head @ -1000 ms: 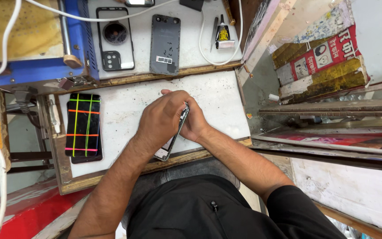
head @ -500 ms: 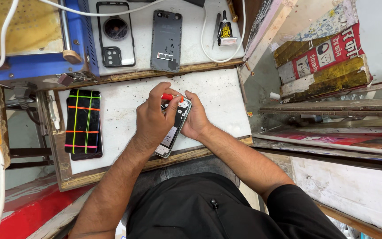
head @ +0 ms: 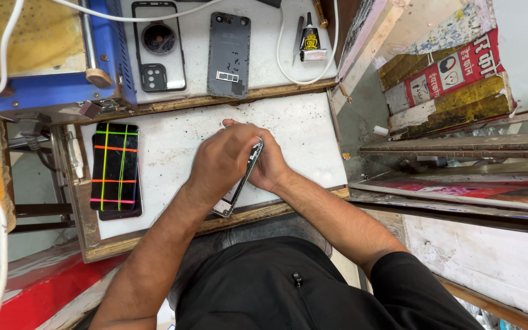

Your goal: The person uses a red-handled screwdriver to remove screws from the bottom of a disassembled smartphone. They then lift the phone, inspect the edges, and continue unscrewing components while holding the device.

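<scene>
An opened phone (head: 239, 180) is held on edge, clamped between left hand (head: 221, 162) and right hand (head: 271, 165); a striped-screen phone (head: 115, 169) is lying at 9 o'clock

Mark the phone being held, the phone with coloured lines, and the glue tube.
held phone (head: 239, 183), head view, edge of frame
phone with coloured lines (head: 115, 168), head view, screen middle
glue tube (head: 308, 40), head view, body

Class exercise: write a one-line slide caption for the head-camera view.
Left hand and right hand grip an opened phone on edge over a white worktop, beside a screen with coloured lines.
</scene>
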Demonstrator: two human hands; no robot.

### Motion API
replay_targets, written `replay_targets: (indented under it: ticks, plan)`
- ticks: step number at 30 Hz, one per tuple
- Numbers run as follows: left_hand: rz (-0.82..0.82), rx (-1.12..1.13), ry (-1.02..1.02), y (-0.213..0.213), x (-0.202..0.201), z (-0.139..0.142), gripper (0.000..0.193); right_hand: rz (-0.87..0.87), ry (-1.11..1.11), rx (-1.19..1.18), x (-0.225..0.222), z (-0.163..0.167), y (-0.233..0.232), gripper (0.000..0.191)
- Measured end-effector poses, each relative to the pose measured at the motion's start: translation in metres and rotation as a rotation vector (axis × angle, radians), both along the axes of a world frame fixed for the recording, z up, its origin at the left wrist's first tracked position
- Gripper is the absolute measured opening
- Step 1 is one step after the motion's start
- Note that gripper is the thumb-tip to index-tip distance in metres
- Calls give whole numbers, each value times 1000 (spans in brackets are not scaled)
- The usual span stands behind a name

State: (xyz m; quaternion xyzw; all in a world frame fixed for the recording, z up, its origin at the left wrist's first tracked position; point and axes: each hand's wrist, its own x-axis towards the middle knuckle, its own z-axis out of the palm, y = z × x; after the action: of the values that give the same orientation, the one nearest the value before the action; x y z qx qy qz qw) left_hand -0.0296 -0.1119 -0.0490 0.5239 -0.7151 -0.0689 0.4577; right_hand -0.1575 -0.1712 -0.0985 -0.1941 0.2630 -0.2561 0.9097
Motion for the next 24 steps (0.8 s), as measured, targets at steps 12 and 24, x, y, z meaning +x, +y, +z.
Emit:
replay_targets:
  ticks: [12, 24]
  plan:
    - [105, 36, -57, -2, -2, 3, 40, 11, -163, -9, -1, -5, 0, 48]
    - [74, -2, -84, 4, -2, 21, 40, -55, -57, -1, 0, 1, 4, 47]
